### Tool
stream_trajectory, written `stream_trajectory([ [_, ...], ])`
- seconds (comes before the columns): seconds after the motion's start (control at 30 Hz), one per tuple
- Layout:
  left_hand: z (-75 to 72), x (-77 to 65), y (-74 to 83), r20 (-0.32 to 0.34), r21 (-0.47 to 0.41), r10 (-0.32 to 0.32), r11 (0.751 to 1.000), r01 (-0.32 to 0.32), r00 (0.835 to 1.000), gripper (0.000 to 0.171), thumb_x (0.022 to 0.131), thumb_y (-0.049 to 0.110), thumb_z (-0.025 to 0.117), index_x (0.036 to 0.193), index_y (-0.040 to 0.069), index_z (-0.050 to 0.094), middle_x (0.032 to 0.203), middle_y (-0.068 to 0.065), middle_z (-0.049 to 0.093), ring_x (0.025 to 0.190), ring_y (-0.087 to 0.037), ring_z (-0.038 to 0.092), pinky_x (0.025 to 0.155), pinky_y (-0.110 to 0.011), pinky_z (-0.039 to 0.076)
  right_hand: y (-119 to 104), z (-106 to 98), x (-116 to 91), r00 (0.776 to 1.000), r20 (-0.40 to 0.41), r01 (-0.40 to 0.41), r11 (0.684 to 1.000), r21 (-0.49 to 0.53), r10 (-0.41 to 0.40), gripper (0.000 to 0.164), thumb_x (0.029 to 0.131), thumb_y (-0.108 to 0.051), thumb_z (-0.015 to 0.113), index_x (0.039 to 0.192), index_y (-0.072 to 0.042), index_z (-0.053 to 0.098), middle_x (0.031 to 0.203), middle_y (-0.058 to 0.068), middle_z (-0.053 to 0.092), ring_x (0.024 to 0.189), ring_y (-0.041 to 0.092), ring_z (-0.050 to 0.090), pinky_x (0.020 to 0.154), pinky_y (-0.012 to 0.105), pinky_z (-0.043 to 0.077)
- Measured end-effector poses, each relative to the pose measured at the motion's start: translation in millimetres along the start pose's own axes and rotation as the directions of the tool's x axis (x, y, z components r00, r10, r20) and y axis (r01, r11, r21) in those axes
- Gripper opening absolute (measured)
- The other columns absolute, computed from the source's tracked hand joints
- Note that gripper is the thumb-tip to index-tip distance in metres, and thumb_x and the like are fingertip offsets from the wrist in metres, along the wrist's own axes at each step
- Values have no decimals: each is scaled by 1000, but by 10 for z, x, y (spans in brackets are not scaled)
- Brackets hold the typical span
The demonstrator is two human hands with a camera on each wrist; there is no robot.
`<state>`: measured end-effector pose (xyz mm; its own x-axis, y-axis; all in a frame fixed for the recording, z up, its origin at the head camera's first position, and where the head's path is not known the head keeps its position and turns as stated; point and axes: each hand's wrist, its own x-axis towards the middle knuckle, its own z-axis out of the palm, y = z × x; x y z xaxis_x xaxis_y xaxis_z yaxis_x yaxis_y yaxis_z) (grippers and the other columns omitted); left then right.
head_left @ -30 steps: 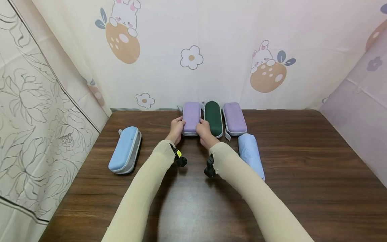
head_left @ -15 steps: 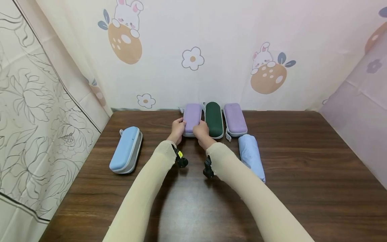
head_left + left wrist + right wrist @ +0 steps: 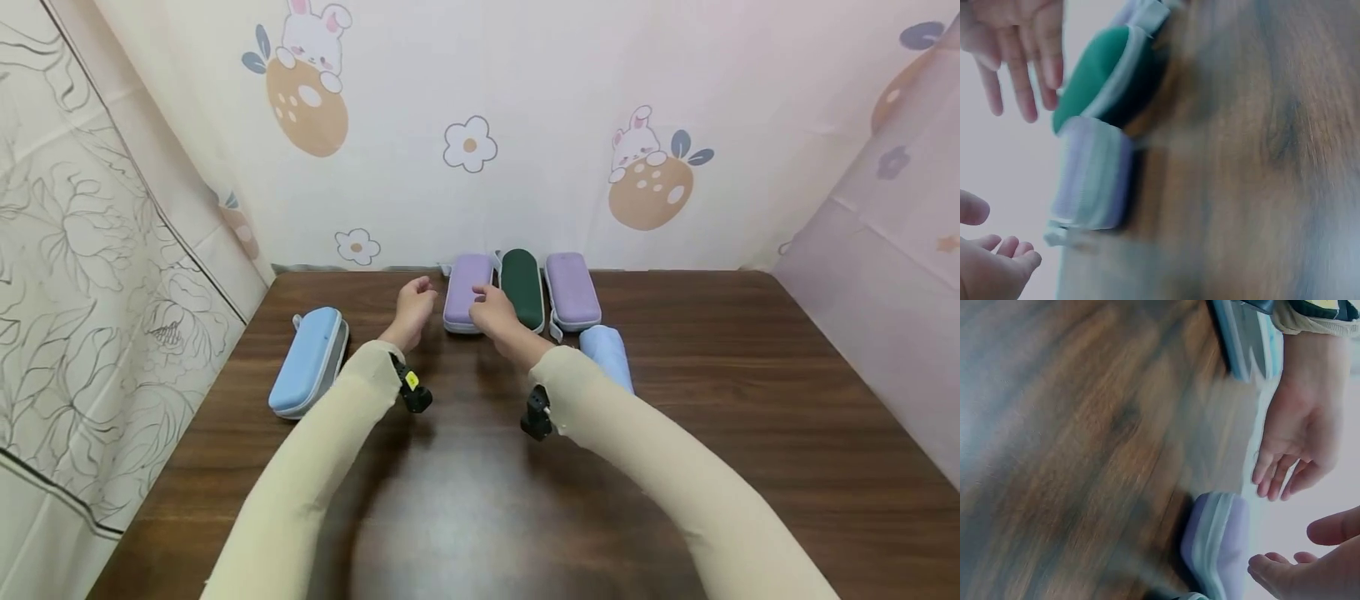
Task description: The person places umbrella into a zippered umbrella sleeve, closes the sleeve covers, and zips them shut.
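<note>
A purple zippered case [image 3: 465, 292] lies at the table's back edge, left of a dark green case [image 3: 522, 287] and a second purple case [image 3: 573, 287]. My left hand [image 3: 411, 312] is held to the left of the first purple case, apart from it, its fingers relaxed. Over that case's right side and the green case's near part is my right hand [image 3: 497, 315], fingers loosely bent. The right wrist view shows a gap between the right hand [image 3: 1313, 572] and the purple case [image 3: 1229, 537]. Neither hand holds anything.
A light blue case [image 3: 306, 360] rests at the table's left side. A rolled light blue cloth [image 3: 607, 354] lies on the right, partly hidden by my right sleeve. Behind the brown wooden table [image 3: 750, 400] hangs a patterned curtain [image 3: 540, 125].
Both hands have let go of the left purple case. My left hand has moved left, away from it, and my right hand has lifted. The cases keep their row; the head view has turned slightly.
</note>
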<state>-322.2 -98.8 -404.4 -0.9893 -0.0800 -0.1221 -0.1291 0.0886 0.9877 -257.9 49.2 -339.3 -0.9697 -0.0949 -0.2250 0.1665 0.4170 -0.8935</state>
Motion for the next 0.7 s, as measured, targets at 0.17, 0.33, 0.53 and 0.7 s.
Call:
stream_trajectory([
  [0.17, -318, -466, 436, 28, 95, 60, 994, -62, 998, 50, 93, -1, 48, 142, -6, 36, 141, -20, 41, 131, -28, 37, 105, -34, 34, -44, -101, -194, 998, -13, 66, 996, -59, -67, 52, 88, 3, 39, 141, -1, 41, 136, 20, 48, 125, 28, 44, 91, 36, 43],
  [0.33, -763, -721, 553, 34, 273, 127, 953, -131, 991, 57, 92, 4, 52, 144, -5, 31, 146, -22, 35, 134, -33, 31, 107, -41, 31, -29, -201, -309, 994, -3, 108, 994, -34, -108, 48, 90, 2, 42, 138, 2, 43, 130, 23, 51, 120, 29, 47, 87, 32, 43],
  [0.53, -1301, -987, 501, -33, 550, 134, 830, -94, 990, 71, 89, 16, 60, 146, -6, 24, 145, -29, 27, 134, -44, 23, 106, -51, 26, 50, -252, -365, 997, 16, 70, 997, 27, -70, 48, 90, 5, 40, 138, 3, 42, 129, 25, 52, 109, 26, 50, 77, 29, 43],
  [0.7, -1648, -1105, 290, -55, 724, 64, 690, -5, 996, 86, 84, 35, 68, 142, -12, 26, 137, -36, 31, 126, -53, 22, 99, -59, 28, 87, -96, -297, 997, 71, -12, 974, 224, -4, 49, 91, 8, 39, 140, 5, 39, 131, 28, 50, 102, 28, 57, 94, 40, 44],
])
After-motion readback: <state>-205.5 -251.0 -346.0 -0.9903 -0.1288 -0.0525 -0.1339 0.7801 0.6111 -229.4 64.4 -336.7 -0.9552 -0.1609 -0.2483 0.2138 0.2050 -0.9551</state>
